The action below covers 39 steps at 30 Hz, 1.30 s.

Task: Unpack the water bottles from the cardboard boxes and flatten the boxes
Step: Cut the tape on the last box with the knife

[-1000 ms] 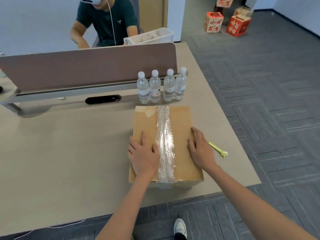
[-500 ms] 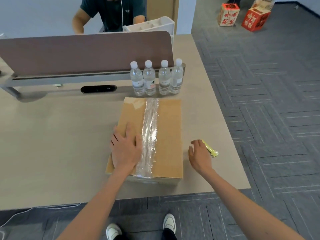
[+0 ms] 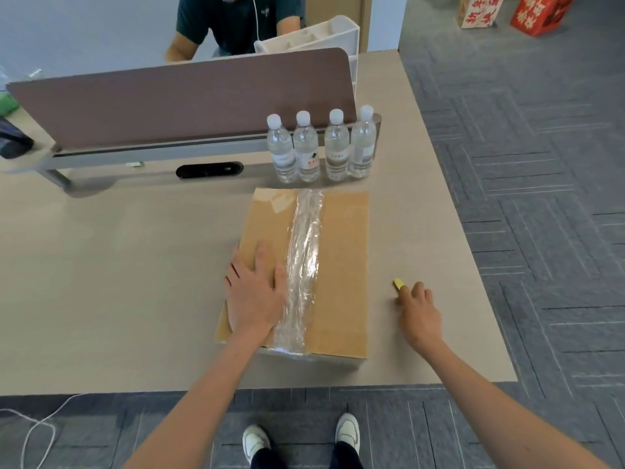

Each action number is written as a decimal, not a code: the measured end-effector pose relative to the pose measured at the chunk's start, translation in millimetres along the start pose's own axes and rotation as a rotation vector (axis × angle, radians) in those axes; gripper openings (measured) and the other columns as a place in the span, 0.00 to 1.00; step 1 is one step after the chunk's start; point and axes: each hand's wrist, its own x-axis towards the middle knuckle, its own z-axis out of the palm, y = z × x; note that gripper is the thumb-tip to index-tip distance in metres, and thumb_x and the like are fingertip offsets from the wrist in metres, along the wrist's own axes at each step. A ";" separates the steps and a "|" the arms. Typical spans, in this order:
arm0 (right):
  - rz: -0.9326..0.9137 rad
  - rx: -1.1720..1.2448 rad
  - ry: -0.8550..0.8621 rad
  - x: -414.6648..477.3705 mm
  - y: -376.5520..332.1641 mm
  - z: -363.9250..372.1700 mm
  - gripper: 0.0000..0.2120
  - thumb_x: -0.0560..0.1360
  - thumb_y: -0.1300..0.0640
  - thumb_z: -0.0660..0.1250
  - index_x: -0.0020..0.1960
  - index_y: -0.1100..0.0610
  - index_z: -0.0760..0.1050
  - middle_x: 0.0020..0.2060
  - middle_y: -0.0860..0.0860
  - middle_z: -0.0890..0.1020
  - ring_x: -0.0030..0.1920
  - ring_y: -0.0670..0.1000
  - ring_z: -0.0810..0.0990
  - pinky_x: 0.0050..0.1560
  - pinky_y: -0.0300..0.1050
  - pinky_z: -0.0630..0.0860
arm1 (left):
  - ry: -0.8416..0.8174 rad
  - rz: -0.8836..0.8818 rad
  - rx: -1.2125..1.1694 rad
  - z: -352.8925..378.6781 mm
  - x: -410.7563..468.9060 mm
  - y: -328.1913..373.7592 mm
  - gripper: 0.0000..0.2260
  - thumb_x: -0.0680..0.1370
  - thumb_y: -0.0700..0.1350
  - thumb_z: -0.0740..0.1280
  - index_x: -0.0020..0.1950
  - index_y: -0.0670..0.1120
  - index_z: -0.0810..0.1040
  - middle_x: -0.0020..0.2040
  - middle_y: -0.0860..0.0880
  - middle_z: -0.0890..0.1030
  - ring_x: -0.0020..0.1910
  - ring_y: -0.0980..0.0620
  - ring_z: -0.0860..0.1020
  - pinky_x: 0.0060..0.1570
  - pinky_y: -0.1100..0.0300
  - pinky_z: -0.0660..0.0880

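A sealed cardboard box (image 3: 341, 265) lies on the beige table (image 3: 118, 282), with a wrinkled strip of clear tape (image 3: 304, 252) running down the middle of its top. My left hand (image 3: 253, 292) rests flat on the box's left half, fingers straight. To the right of the box, my right hand (image 3: 419, 313) is on the table with its fingers curled over a yellow cutter (image 3: 398, 283); only the cutter's tip shows. Several water bottles (image 3: 306, 150) stand upright in a row just behind the box.
A brown desk divider (image 3: 186, 96) crosses the table behind the bottles, and a person (image 3: 236, 22) sits beyond it beside a white organizer (image 3: 314, 35). The table's right edge is close to my right hand. Red printed boxes (image 3: 537, 11) stand on the floor far right. A cable (image 3: 37, 428) trails on the floor.
My right hand left the box top, moved right onto the table and closed over the yellow cutter. My left hand has stayed flat on the box.
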 end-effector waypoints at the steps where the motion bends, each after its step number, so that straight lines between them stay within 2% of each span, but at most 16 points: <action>1: -0.017 0.010 -0.034 -0.6 -2.6 -2.1 0.18 0.80 0.61 0.56 0.69 0.54 0.64 0.60 0.55 0.66 0.58 0.56 0.68 0.41 0.47 0.71 | 0.003 -0.001 -0.001 -1.1 -0.1 0.2 0.28 0.82 0.59 0.47 0.80 0.50 0.55 0.73 0.34 0.63 0.66 0.36 0.66 0.65 0.44 0.64; 4: -0.049 0.077 -0.132 -1.7 -11.9 -7.9 0.08 0.79 0.59 0.58 0.58 0.58 0.66 0.57 0.56 0.69 0.57 0.59 0.71 0.42 0.47 0.69 | -0.001 0.009 0.004 -2.4 -0.4 -0.2 0.29 0.81 0.61 0.45 0.80 0.51 0.55 0.71 0.34 0.64 0.65 0.36 0.67 0.64 0.44 0.66; 6: -0.012 0.206 -0.156 -1.3 -18.7 -12.6 0.06 0.78 0.58 0.59 0.53 0.58 0.64 0.55 0.57 0.71 0.54 0.60 0.75 0.42 0.47 0.68 | -0.019 0.010 0.001 -1.9 0.1 -0.8 0.28 0.82 0.60 0.46 0.80 0.51 0.53 0.71 0.34 0.64 0.66 0.36 0.67 0.65 0.44 0.66; 9: 0.060 0.408 -0.028 3.7 -33.8 -28.5 0.02 0.78 0.60 0.58 0.48 0.59 0.66 0.50 0.58 0.75 0.46 0.60 0.76 0.41 0.48 0.67 | -0.036 0.006 -0.018 -4.2 0.5 -1.9 0.28 0.82 0.60 0.48 0.80 0.51 0.52 0.72 0.34 0.64 0.68 0.37 0.65 0.66 0.44 0.65; 11: 0.072 0.545 0.095 9.3 -46.3 -45.9 0.02 0.76 0.62 0.59 0.45 0.58 0.67 0.45 0.57 0.76 0.40 0.56 0.73 0.37 0.47 0.65 | -0.054 0.004 -0.038 -4.7 1.7 -3.2 0.28 0.82 0.60 0.49 0.80 0.51 0.52 0.73 0.35 0.62 0.69 0.37 0.64 0.67 0.44 0.63; 14: 0.091 0.713 0.219 16.7 -67.3 -74.4 0.01 0.75 0.63 0.59 0.45 0.58 0.68 0.40 0.55 0.76 0.37 0.55 0.74 0.33 0.48 0.67 | -0.059 0.002 -0.068 -5.3 2.9 -3.2 0.28 0.82 0.60 0.50 0.80 0.51 0.53 0.74 0.35 0.61 0.70 0.37 0.63 0.68 0.45 0.64; 17: 0.118 0.874 0.321 17.5 -88.9 -95.4 0.04 0.74 0.63 0.58 0.44 0.55 0.68 0.38 0.53 0.77 0.37 0.57 0.77 0.37 0.52 0.73 | -0.057 0.015 -0.105 -6.9 3.7 -3.3 0.27 0.82 0.59 0.50 0.79 0.51 0.54 0.75 0.36 0.60 0.70 0.38 0.63 0.68 0.45 0.64; 20: 0.133 0.863 0.484 12.4 -108.0 -115.6 0.05 0.76 0.63 0.57 0.43 0.57 0.68 0.36 0.50 0.75 0.35 0.53 0.72 0.33 0.47 0.65 | -0.103 0.034 -0.145 -8.3 19.7 -6.1 0.27 0.82 0.58 0.50 0.79 0.50 0.54 0.75 0.36 0.60 0.71 0.39 0.63 0.68 0.46 0.63; 22: 0.147 0.853 0.557 9.8 -120.7 -128.3 0.04 0.76 0.64 0.57 0.43 0.57 0.67 0.35 0.50 0.74 0.35 0.51 0.71 0.32 0.44 0.65 | -0.135 0.088 -0.214 -8.4 43.3 -8.3 0.25 0.83 0.54 0.51 0.80 0.48 0.53 0.77 0.37 0.57 0.74 0.39 0.60 0.71 0.47 0.60; 25: 0.168 0.890 0.589 9.6 -145.7 -143.7 0.06 0.75 0.64 0.58 0.50 0.56 0.66 0.35 0.49 0.74 0.34 0.52 0.73 0.35 0.48 0.66 | -0.153 0.234 -0.290 -12.6 88.2 -9.1 0.24 0.84 0.48 0.53 0.79 0.44 0.54 0.79 0.39 0.53 0.76 0.40 0.57 0.73 0.49 0.58; 29: 0.249 0.986 0.490 15.6 -188.2 -155.3 0.12 0.77 0.61 0.59 0.60 0.55 0.65 0.40 0.48 0.74 0.37 0.50 0.74 0.40 0.49 0.69 | -0.140 0.373 -0.277 -13.8 135.5 -7.7 0.22 0.82 0.44 0.56 0.76 0.41 0.60 0.78 0.40 0.56 0.75 0.42 0.57 0.72 0.48 0.57; 32: 0.274 1.066 0.332 26.3 -213.8 -154.9 0.10 0.79 0.59 0.58 0.59 0.56 0.69 0.41 0.47 0.75 0.41 0.52 0.76 0.44 0.52 0.76 | -0.129 0.494 -0.227 -8.5 164.2 -7.8 0.20 0.81 0.43 0.57 0.72 0.40 0.67 0.77 0.40 0.61 0.76 0.42 0.58 0.74 0.49 0.55; 35: 0.267 1.318 0.222 31.8 -231.1 -163.3 0.09 0.81 0.63 0.56 0.59 0.62 0.71 0.38 0.53 0.74 0.36 0.50 0.75 0.32 0.41 0.77 | -0.148 0.633 -0.234 -9.1 185.8 -1.1 0.19 0.78 0.46 0.54 0.66 0.43 0.72 0.68 0.44 0.74 0.69 0.44 0.69 0.68 0.51 0.60; 37: 0.244 1.448 0.150 34.0 -238.3 -170.0 0.10 0.83 0.62 0.54 0.62 0.61 0.70 0.37 0.54 0.74 0.29 0.48 0.75 0.27 0.38 0.74 | -0.210 0.694 -0.242 -11.1 202.1 5.6 0.19 0.79 0.48 0.52 0.66 0.47 0.73 0.64 0.48 0.76 0.65 0.47 0.72 0.63 0.51 0.62; 39: 0.243 1.442 0.078 36.2 -239.7 -170.4 0.10 0.83 0.61 0.55 0.63 0.59 0.68 0.37 0.53 0.75 0.26 0.47 0.74 0.26 0.38 0.72 | -0.306 0.714 -0.250 -8.2 219.6 8.4 0.16 0.82 0.48 0.54 0.66 0.49 0.74 0.65 0.49 0.76 0.64 0.46 0.72 0.62 0.51 0.64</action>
